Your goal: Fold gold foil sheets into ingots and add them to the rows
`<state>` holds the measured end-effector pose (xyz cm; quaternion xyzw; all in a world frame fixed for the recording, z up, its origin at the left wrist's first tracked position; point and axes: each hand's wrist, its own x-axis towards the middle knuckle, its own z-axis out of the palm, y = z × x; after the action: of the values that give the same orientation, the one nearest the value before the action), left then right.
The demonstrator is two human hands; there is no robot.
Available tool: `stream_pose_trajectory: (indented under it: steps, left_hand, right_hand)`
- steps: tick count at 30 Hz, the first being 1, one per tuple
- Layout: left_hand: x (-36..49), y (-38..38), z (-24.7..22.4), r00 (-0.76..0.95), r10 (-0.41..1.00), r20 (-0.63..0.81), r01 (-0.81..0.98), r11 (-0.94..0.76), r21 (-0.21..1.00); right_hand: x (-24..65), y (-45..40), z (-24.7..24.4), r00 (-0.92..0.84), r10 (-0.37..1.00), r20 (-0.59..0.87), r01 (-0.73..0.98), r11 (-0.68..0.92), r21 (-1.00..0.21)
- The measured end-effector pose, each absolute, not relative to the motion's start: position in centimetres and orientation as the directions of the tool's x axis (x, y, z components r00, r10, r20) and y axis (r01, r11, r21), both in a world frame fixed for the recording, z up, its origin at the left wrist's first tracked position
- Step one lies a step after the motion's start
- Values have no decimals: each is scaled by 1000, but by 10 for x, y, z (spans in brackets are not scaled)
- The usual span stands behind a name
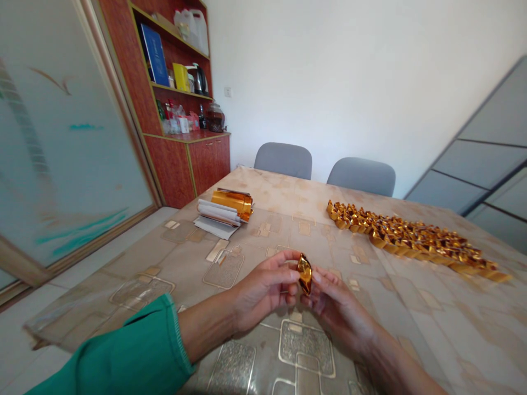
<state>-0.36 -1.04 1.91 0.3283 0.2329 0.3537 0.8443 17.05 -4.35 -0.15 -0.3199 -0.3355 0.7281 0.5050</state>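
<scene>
Left hand (267,285) and right hand (337,296) grip one foil piece (304,273); right of it, seemingly finished rows (411,235); left, unused sheets (224,211).

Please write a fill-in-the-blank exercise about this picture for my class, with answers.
1. The left hand and right hand hold a shiny piece coloured ____.
2. The left sleeve is ____.
3. The similar pieces lie nearer the ____ hand.
4. The chairs beyond the table number ____.

Answers: gold; green; right; two.
</scene>
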Motion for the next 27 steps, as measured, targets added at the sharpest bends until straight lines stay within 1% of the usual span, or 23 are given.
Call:
stream_pose_trajectory:
  steps: [3, 5, 9, 11, 15, 18, 20, 22, 25, 27]
  left_hand:
    - [-3, -12, 18, 625, 763, -166, -398, 495, 773]
    - [-3, -13, 17, 621, 764, -175, -388, 493, 779]
    - [-3, -11, 13, 659, 722, -210, -409, 579, 705]
    - [-3, -10, 11, 667, 715, -210, -422, 595, 684]
    - [-1, -10, 10, 651, 734, -193, -437, 571, 695]
    - [-2, -11, 11, 661, 725, -194, -427, 575, 698]
    - [-4, -10, 13, 661, 729, -177, -413, 550, 726]
    - [-5, -9, 15, 665, 734, -140, -380, 493, 782]
    - [-5, -7, 13, 664, 743, -81, -317, 378, 869]
    - [-4, -5, 9, 635, 771, -57, -300, 314, 901]
  right_hand:
    - [168, -44, -1, -319, 939, -129, -470, -275, -839]
    - [166, -45, 0, -327, 936, -133, -443, -276, -853]
    - [166, -45, 0, -317, 937, -149, -429, -281, -859]
    - [166, -44, 0, -312, 937, -156, -430, -285, -856]
    - [168, -44, 0, -326, 934, -144, -422, -280, -862]
    - [171, -42, -1, -311, 941, -131, -462, -271, -844]
    - [174, -41, -2, -277, 951, -136, -515, -266, -815]
    - [177, -39, -2, -266, 953, -144, -552, -274, -788]
    - [177, -39, -1, -299, 942, -150, -563, -302, -770]
    - [176, -39, 0, -296, 943, -151, -555, -298, -776]
